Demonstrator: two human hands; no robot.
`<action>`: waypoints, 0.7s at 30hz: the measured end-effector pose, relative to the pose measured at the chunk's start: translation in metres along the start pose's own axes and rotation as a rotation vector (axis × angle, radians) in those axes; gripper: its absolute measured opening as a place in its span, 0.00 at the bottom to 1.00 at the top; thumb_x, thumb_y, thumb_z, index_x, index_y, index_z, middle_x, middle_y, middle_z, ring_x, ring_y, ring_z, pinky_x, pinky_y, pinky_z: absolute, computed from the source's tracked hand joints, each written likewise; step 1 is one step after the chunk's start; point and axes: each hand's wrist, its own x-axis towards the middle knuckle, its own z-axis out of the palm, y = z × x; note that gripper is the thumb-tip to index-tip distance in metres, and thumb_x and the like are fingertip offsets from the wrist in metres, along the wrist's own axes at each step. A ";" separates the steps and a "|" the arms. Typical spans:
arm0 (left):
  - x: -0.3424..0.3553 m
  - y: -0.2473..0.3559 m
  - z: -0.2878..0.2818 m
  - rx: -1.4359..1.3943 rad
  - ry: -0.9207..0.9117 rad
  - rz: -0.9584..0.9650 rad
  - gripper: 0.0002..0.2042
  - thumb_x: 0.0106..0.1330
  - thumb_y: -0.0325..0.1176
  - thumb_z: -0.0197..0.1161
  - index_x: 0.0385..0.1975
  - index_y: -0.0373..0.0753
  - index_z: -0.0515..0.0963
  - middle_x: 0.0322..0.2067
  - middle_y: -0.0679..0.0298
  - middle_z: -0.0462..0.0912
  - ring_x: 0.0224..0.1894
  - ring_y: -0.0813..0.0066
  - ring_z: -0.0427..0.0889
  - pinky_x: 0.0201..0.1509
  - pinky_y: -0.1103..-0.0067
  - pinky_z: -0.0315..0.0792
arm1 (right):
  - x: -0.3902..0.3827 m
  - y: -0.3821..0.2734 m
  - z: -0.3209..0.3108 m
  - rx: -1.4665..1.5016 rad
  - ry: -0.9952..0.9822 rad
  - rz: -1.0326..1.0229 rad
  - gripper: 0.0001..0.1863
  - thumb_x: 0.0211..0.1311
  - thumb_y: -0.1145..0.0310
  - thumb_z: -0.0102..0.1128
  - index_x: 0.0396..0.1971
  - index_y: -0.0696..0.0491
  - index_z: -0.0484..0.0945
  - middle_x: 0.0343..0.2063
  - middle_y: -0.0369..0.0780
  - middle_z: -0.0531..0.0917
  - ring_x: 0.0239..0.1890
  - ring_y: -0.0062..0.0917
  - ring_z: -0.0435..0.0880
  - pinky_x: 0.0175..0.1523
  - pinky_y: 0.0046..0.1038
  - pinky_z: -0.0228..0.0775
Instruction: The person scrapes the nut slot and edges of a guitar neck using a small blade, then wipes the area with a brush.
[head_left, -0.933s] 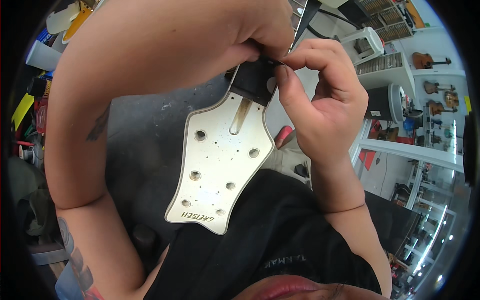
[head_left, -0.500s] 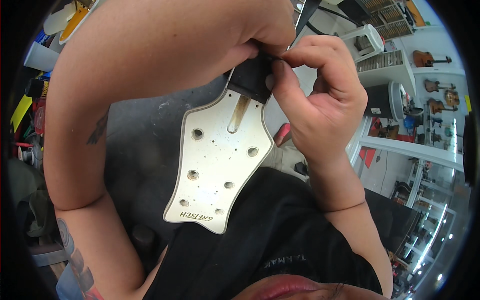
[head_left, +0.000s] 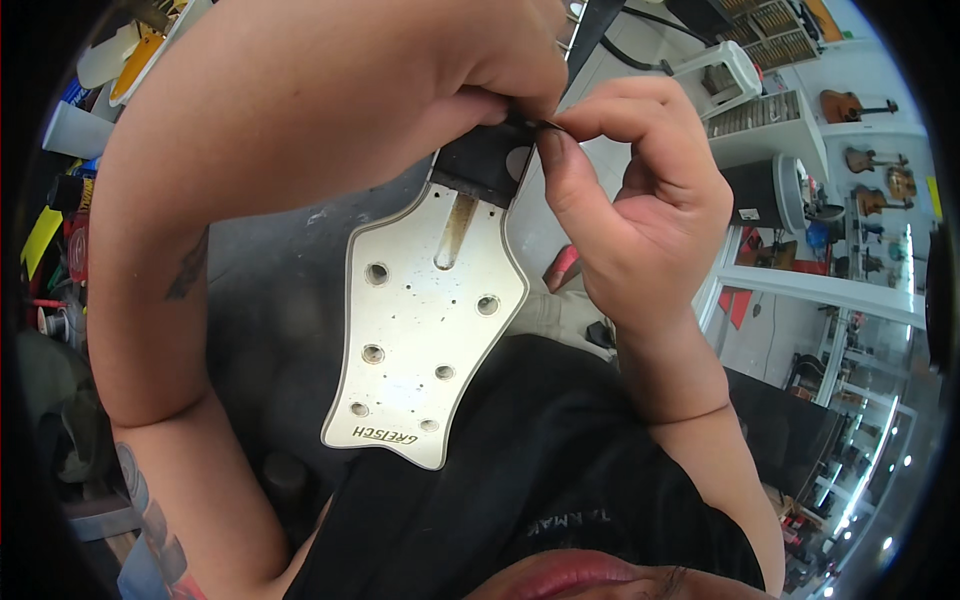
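A white guitar headstock (head_left: 415,325) with bare tuner holes and a worn truss rod slot points toward me. The dark fingerboard (head_left: 472,165) runs away from it, with a pale round inlay at its edge. Over the neck my left hand (head_left: 515,60) is bent inward, its fingers closed and partly hidden. Beside the fingerboard my right hand (head_left: 645,180) pinches a thin dark strip (head_left: 549,124) between thumb and forefinger. That strip reaches toward the left fingertips; what those grip is too hidden to make out.
A dark work surface (head_left: 290,290) lies under the neck. Tools and containers, including a white tub (head_left: 75,130), crowd the left. To the right are a white stool (head_left: 725,80), a black bin (head_left: 770,195) and guitars (head_left: 858,107) hung on the wall.
The headstock and neck have shifted slightly left and turned a little. My left hand has moved left with them. My right hand keeps its pinch, and more of the round inlay shows.
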 end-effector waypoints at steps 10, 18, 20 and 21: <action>0.004 -0.004 0.004 -0.003 0.009 -0.009 0.10 0.57 0.20 0.73 0.40 0.33 0.91 0.32 0.59 0.86 0.36 0.54 0.89 0.36 0.65 0.82 | 0.000 0.007 0.005 -0.040 0.040 -0.054 0.11 0.63 0.88 0.75 0.43 0.61 0.89 0.47 0.40 0.85 0.46 0.20 0.82 0.52 0.20 0.71; -0.008 -0.001 0.003 -0.075 0.014 0.035 0.10 0.57 0.20 0.73 0.39 0.33 0.91 0.32 0.58 0.85 0.36 0.54 0.89 0.36 0.65 0.81 | -0.001 0.009 0.000 0.033 -0.154 -0.159 0.12 0.64 0.89 0.74 0.44 0.61 0.89 0.48 0.41 0.84 0.48 0.21 0.82 0.56 0.22 0.72; -0.006 0.000 0.005 -0.081 0.041 0.045 0.10 0.57 0.20 0.73 0.39 0.33 0.91 0.32 0.58 0.85 0.36 0.54 0.89 0.36 0.65 0.81 | -0.004 0.007 -0.002 0.104 -0.076 -0.112 0.12 0.65 0.89 0.73 0.46 0.62 0.88 0.50 0.42 0.84 0.50 0.22 0.82 0.58 0.24 0.73; -0.003 -0.001 0.007 -0.078 0.058 0.050 0.10 0.57 0.20 0.73 0.39 0.33 0.91 0.32 0.58 0.85 0.36 0.54 0.89 0.36 0.65 0.81 | -0.005 0.006 -0.005 0.124 -0.050 -0.095 0.12 0.66 0.88 0.72 0.47 0.62 0.87 0.50 0.42 0.83 0.50 0.22 0.81 0.59 0.25 0.73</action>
